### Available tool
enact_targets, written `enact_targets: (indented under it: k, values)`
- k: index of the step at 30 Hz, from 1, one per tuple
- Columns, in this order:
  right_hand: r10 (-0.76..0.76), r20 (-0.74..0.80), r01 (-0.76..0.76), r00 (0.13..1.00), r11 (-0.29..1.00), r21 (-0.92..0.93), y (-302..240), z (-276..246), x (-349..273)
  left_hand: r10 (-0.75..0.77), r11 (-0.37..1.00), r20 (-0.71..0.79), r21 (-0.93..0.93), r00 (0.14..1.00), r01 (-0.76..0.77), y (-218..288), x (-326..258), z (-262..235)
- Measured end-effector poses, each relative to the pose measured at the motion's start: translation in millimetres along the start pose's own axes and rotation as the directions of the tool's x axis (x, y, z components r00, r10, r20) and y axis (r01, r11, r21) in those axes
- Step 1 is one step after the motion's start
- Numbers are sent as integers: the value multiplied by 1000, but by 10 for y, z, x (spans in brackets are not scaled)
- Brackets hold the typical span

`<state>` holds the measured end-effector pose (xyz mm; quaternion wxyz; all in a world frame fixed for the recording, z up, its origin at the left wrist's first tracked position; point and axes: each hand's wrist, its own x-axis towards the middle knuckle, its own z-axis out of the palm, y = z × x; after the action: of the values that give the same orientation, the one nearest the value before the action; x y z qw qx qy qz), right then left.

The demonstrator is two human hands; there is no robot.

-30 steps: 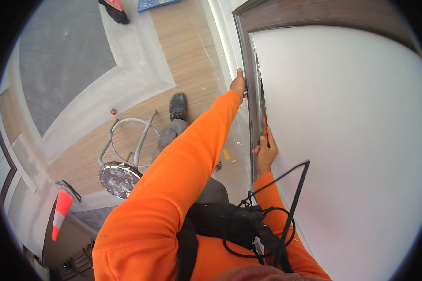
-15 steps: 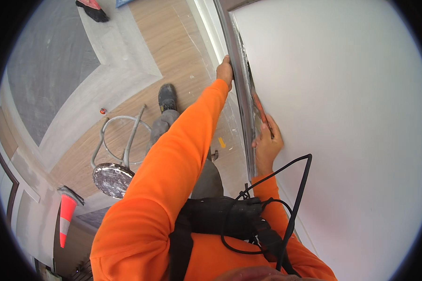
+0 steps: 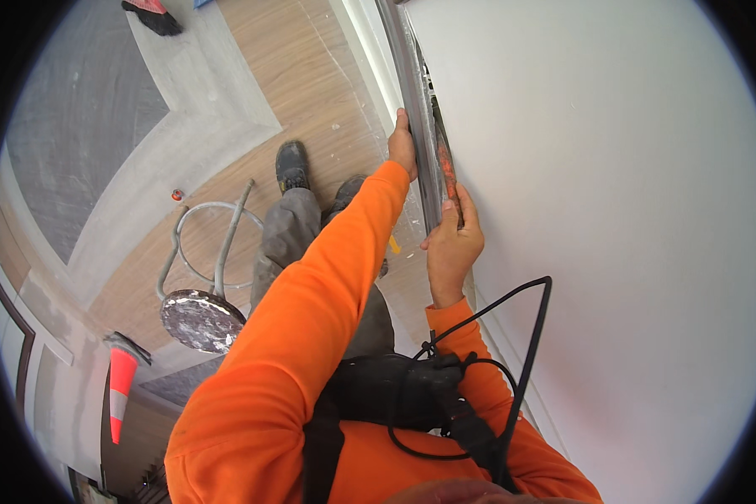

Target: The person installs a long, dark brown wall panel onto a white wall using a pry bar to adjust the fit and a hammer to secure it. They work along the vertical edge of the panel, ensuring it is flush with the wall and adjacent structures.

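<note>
Now | left hand (image 3: 402,149) against grey strip (image 3: 417,101), grip unclear | right hand (image 3: 454,254) grasping orange tool (image 3: 447,166) | second boot (image 3: 345,191) newly visible

The grey trim (image 3: 421,126) is long; a scuffed orange tool (image 3: 447,168) lies alongside.

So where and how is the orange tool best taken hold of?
Probably take the orange tool by its near end, from the person's side, as the right hand does: its slim body lies lengthwise along the gap between grey frame and white panel, leaving that end easiest to reach.
</note>
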<state>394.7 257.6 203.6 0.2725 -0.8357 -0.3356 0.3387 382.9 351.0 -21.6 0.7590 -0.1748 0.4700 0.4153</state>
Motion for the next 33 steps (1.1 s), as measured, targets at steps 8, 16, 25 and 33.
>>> enact_targets:
  k: [8, 16, 25, 33]
  values:
    - [-124, 70, 127, 990, 991, -49, -100, -98, 148, -39, 993, -12, -110, 999, 37, -68, 11, -97]
    - [39, 176, -90, 984, 953, 290, -309, 265, 509, 29, 983, -49, -179, 998, -37, -172, -32, -69]
    - [-131, 100, 129, 986, 991, 30, -183, 373, 431, 11, 979, -100, -202, 995, -31, -95, -79, -54]
    - [72, 272, -125, 960, 975, 183, -423, 192, 547, 36, 997, -72, -67, 997, -41, 629, 321, 229]
